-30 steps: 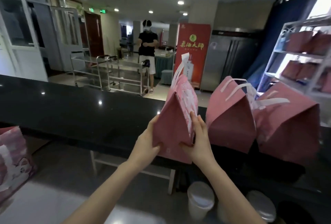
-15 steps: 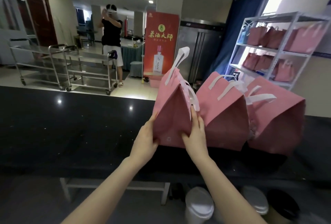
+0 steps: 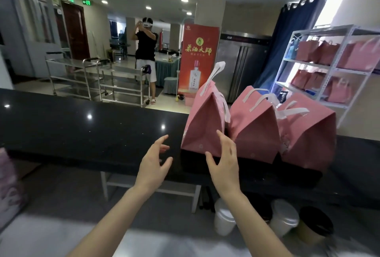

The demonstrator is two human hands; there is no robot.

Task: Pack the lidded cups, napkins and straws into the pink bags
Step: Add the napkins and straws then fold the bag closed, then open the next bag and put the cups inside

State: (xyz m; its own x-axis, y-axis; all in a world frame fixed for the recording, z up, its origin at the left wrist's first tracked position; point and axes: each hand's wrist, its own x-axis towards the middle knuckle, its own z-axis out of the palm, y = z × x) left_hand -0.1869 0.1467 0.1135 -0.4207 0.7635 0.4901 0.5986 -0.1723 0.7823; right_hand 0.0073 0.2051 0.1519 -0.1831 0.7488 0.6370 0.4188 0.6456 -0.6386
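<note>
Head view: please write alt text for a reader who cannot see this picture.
Three pink bags stand in a row on a black counter. The left hand and right hand are open before the leftmost bag, holding nothing.

Three bags (image 3: 205, 131) on counter (image 3: 82, 131), three cups (image 3: 224, 218)

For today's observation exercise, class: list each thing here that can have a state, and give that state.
Leftmost pink bag: upright, top closed.
Middle pink bag: upright, top closed.
Rightmost pink bag: standing, top closed.
Left hand: open, holding nothing.
Right hand: open, holding nothing.
</note>
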